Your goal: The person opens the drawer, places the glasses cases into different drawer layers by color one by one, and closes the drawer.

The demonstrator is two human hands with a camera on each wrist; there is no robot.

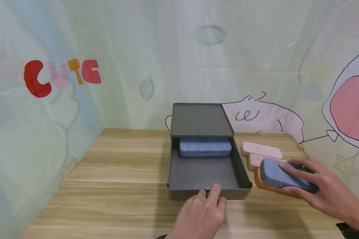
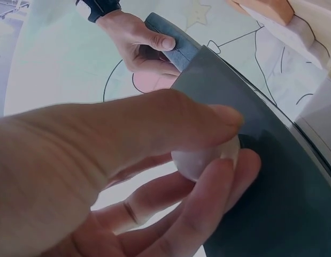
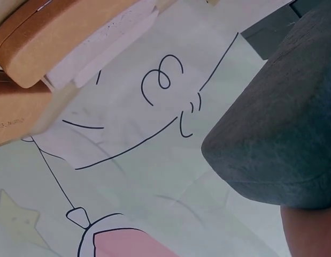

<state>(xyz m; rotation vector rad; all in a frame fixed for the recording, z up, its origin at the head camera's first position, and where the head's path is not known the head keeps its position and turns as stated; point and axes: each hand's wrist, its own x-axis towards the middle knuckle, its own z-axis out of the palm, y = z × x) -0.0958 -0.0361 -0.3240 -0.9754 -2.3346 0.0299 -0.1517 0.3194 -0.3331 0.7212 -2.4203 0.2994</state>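
A grey drawer box (image 1: 201, 119) stands at the middle of the table, its drawer (image 1: 209, 195) pulled out toward me. Inside, at the back, lies a blue glasses case (image 1: 204, 147). My left hand (image 1: 198, 215) is at the drawer front, where its thumb and fingers pinch a pale round knob (image 2: 200, 160). To the right of the drawer, my right hand (image 1: 326, 186) grips a second blue glasses case (image 1: 282, 174), thumb on the near side and fingers over the far side. In the right wrist view this held case (image 3: 272, 123) looks dark, and most of the hand is hidden.
An orange case (image 1: 264, 186) lies on the table, partly hidden below the held case. Behind it are two pale pink cases, one farther back (image 1: 261, 150) and one nearer (image 1: 254, 161). A printed cloth backdrop (image 1: 131, 66) hangs behind the wooden table (image 1: 107, 186).
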